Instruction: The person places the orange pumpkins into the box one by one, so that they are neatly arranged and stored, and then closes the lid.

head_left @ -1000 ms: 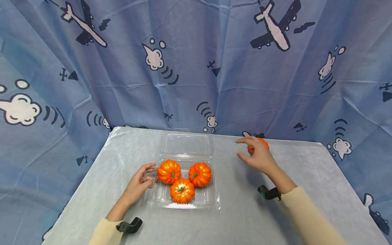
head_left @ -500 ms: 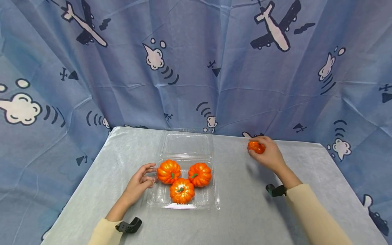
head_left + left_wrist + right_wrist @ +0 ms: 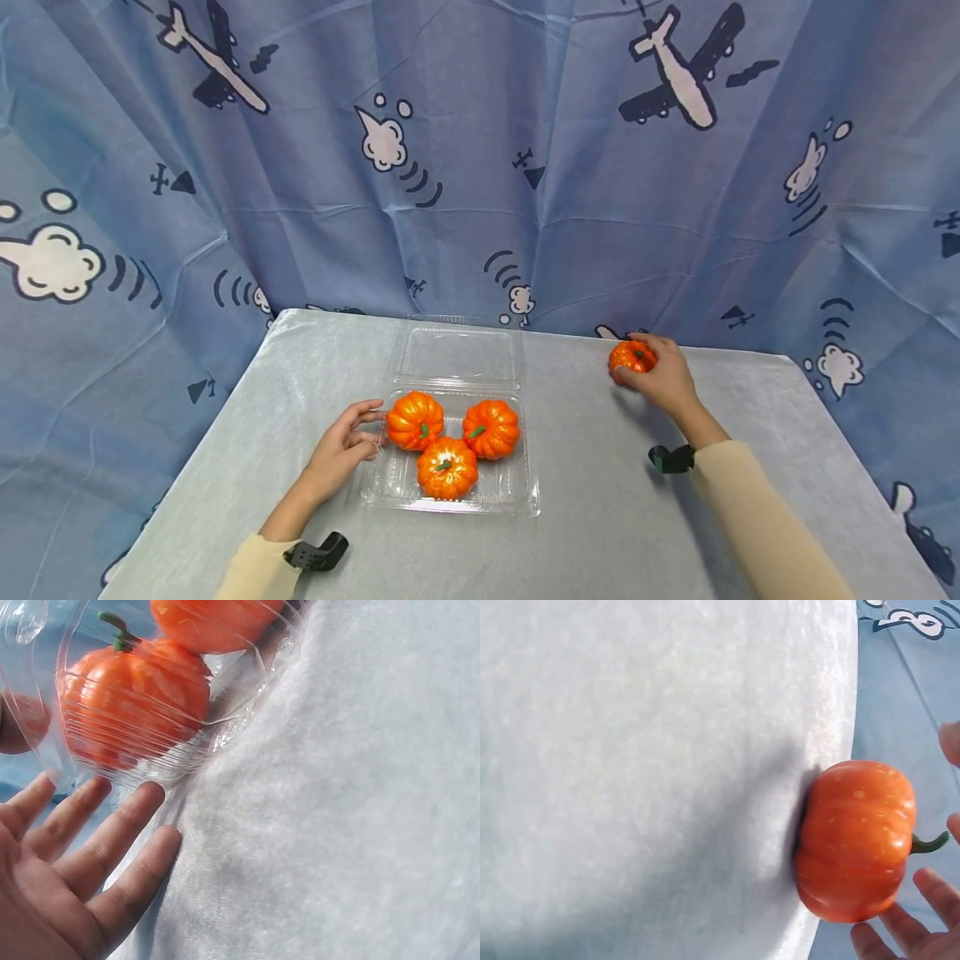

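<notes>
A clear plastic clamshell container [image 3: 508,483] stands with its lid [image 3: 457,354] folded back. Three orange toy pumpkins with green stems lie in it: one at the left [image 3: 414,419], one at the right [image 3: 492,429], one in front [image 3: 447,469]. My left hand [image 3: 337,446] is beside the container's left wall, its fingers [image 3: 124,817] spread and fingertips right at the clear plastic. Near the table's back edge, my right hand [image 3: 666,375] is around a separate pumpkin [image 3: 855,840]. Its fingers [image 3: 904,930] are loosely spread, fingertips at the pumpkin's side, and the thumb stands apart in the right wrist view.
A pale grey cloth covers the table [image 3: 585,517]. Behind it hangs a blue curtain [image 3: 450,208] printed with planes and clouds, close to the back edge. Dark bands [image 3: 318,554] sit at both wrists.
My right hand has moved right and back from in front of the separate pumpkin, coming around it, so more of the pumpkin shows. The left hand and container stay in place.
</notes>
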`<state>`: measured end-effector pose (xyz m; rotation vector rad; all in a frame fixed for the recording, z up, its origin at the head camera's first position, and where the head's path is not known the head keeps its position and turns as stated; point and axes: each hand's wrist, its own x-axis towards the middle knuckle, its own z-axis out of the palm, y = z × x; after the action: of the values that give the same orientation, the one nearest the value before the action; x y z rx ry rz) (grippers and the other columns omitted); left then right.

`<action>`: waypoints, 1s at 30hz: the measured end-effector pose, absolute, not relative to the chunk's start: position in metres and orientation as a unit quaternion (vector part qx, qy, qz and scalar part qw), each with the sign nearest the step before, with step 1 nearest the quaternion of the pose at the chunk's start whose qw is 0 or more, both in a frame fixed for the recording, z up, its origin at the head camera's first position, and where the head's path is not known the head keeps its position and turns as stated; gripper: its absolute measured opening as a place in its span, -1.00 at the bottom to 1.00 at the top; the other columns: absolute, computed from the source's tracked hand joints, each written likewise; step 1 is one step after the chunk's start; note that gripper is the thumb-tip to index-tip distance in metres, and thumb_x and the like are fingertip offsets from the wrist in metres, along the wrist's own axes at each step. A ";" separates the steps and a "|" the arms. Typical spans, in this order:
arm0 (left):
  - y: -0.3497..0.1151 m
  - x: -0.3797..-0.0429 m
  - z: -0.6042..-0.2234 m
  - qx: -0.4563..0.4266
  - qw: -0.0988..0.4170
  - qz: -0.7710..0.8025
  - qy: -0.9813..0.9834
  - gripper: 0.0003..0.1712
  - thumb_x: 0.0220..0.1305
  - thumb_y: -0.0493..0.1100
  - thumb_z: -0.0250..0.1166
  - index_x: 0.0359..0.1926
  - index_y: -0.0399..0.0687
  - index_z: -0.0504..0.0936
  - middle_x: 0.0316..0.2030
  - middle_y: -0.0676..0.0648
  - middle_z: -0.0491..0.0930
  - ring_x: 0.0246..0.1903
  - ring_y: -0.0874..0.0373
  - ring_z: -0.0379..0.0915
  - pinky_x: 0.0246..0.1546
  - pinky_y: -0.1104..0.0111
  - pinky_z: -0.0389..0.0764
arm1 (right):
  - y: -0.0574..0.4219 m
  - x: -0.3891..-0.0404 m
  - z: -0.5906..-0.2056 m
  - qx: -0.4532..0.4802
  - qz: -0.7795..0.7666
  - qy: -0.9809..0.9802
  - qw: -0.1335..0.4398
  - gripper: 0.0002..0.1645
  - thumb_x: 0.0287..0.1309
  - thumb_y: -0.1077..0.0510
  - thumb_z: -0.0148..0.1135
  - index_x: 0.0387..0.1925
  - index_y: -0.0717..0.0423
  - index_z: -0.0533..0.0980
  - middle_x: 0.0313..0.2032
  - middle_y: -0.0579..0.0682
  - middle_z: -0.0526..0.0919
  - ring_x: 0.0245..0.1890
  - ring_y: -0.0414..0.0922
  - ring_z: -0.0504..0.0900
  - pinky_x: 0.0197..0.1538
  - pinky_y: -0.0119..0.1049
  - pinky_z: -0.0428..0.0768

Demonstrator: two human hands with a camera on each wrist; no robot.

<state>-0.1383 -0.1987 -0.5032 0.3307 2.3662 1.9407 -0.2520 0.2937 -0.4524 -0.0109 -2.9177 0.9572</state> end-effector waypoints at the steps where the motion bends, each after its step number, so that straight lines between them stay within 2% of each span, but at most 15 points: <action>1: -0.199 -0.138 -0.503 0.108 0.032 0.630 0.768 -0.32 0.10 -0.52 0.09 0.31 -0.29 0.27 0.16 -0.45 0.41 -0.18 0.07 0.62 -0.29 0.40 0.63 | 0.294 -0.253 -0.453 -0.009 0.313 -0.949 0.032 -0.19 0.07 -0.02 0.32 0.32 0.18 0.30 0.29 0.41 0.19 0.25 0.38 0.22 0.22 0.36 0.30; 12: -0.198 -0.137 -0.504 0.101 0.042 0.628 0.770 -0.31 0.11 -0.48 0.12 0.32 -0.25 0.27 0.17 -0.44 0.41 -0.12 -0.17 0.60 -0.27 0.40 0.63 | 0.299 -0.258 -0.467 -0.046 0.308 -0.950 -0.001 -0.13 0.10 -0.01 0.31 0.37 0.21 0.21 0.29 0.45 0.15 0.23 0.38 0.23 0.24 0.32 0.30; 22: -0.198 -0.139 -0.503 0.108 0.035 0.628 0.770 -0.31 0.11 -0.49 0.12 0.32 -0.28 0.27 0.15 -0.44 0.42 -0.15 -0.13 0.62 -0.27 0.41 0.63 | 0.300 -0.261 -0.471 -0.058 0.310 -0.949 -0.009 -0.12 0.13 0.01 0.29 0.40 0.20 0.17 0.30 0.45 0.15 0.25 0.38 0.22 0.26 0.29 0.30; 30: -0.199 -0.139 -0.501 0.103 0.038 0.627 0.771 -0.31 0.11 -0.49 0.12 0.32 -0.28 0.26 0.16 -0.44 0.42 -0.15 -0.13 0.62 -0.28 0.41 0.62 | 0.295 -0.259 -0.467 -0.048 0.317 -0.947 0.007 -0.14 0.12 0.00 0.29 0.38 0.20 0.19 0.29 0.42 0.19 0.25 0.36 0.24 0.26 0.29 0.30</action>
<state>-0.1391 -0.1990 -0.5014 0.3175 2.3649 1.9242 -0.2586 0.2947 -0.4666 -0.1501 -2.9627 0.9902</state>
